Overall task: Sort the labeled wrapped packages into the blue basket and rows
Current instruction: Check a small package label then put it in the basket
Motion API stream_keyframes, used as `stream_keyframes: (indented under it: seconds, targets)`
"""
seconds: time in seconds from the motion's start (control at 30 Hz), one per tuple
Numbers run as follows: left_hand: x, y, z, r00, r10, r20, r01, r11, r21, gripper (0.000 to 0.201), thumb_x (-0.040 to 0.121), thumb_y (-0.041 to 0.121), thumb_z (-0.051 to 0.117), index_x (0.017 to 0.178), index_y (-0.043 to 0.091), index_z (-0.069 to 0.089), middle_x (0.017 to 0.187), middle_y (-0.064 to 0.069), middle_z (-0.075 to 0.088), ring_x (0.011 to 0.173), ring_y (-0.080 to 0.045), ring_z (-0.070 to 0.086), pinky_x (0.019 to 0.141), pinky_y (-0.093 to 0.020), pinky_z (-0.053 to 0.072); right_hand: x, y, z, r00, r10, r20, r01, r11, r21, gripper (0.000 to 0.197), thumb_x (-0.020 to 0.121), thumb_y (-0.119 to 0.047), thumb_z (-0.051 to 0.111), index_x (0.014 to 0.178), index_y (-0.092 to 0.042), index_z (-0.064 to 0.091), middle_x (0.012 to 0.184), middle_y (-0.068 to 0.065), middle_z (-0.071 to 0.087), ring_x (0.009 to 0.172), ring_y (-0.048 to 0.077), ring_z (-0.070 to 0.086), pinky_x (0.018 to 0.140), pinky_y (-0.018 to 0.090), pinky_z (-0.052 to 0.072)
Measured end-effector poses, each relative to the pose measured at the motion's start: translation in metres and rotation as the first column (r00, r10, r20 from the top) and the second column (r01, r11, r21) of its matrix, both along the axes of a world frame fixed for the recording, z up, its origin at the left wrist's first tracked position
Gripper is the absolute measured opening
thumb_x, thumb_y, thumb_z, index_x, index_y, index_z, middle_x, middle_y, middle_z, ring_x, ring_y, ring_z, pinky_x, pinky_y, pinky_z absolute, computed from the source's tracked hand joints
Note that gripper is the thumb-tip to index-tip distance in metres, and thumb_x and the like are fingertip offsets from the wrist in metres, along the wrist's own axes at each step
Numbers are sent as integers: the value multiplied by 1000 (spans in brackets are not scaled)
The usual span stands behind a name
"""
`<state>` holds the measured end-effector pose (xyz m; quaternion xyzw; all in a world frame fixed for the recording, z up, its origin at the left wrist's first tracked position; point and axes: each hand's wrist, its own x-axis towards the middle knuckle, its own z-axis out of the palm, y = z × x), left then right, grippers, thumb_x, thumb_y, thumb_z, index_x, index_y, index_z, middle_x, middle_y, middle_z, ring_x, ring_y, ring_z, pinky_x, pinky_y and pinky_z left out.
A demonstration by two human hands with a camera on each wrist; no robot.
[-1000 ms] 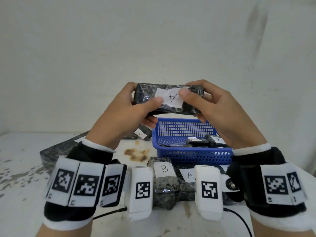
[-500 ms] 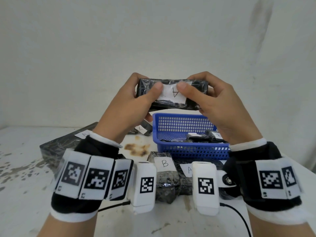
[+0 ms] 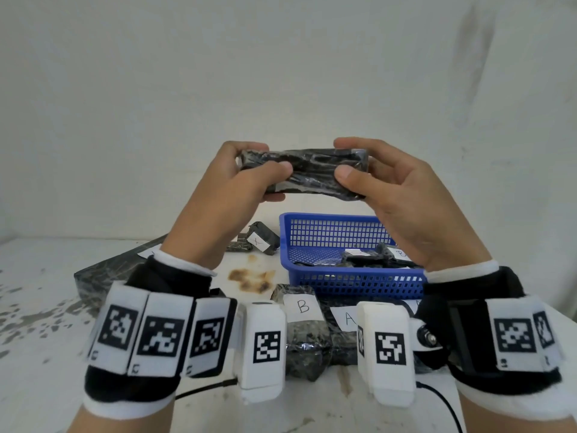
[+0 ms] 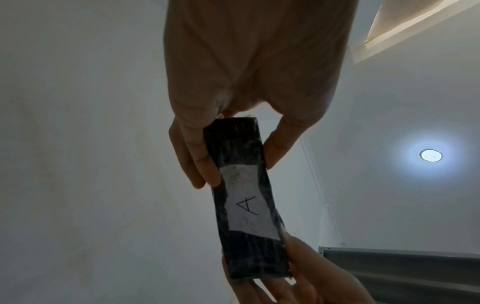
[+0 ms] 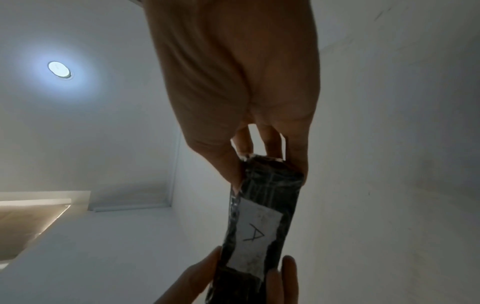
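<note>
Both hands hold a black wrapped package (image 3: 307,173) up in the air above the blue basket (image 3: 349,279). My left hand (image 3: 249,179) grips its left end and my right hand (image 3: 362,173) grips its right end. In the head view the label is turned away from me. The wrist views show the package (image 4: 246,199) (image 5: 262,222) with a white label marked A facing up. The basket holds several black packages, one (image 3: 398,256) labelled B. In front of the basket lie a package labelled B (image 3: 304,326) and a package labelled A (image 3: 343,323).
A long black wrapped box (image 3: 106,276) lies at the left. A small labelled package (image 3: 262,242) sits behind, left of the basket. The white table (image 3: 37,339) has a brown stain (image 3: 253,279). Cables trail at the near edge. A wall stands close behind.
The hands have lifted the package a little and rolled it, so the A label that faced me is now turned away towards the top.
</note>
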<state>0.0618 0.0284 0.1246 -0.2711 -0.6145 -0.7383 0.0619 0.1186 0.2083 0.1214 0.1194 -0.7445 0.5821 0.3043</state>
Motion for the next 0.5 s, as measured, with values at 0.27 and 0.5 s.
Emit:
stream_keyframes:
  seconds: [0.27, 0.5]
  targets:
    - [4, -6, 2, 999, -39, 6, 39, 999, -13, 11, 93, 9, 57, 102, 13, 53, 88, -6, 66, 78, -24, 68, 89, -44, 56, 7, -3, 2, 998, -67, 18, 64, 987, 144, 22, 94, -26, 67, 113, -37, 70, 108, 3, 73, 79, 16, 72, 74, 31, 58]
    - [5, -6, 1, 999, -21, 33, 24, 995, -98, 19, 91, 3, 55, 102, 19, 54, 81, -4, 67, 60, -21, 67, 58, -30, 56, 8, -3, 2, 996, -72, 43, 63, 982, 179, 23, 87, -30, 74, 109, -36, 71, 105, 1, 74, 81, 16, 74, 77, 27, 60]
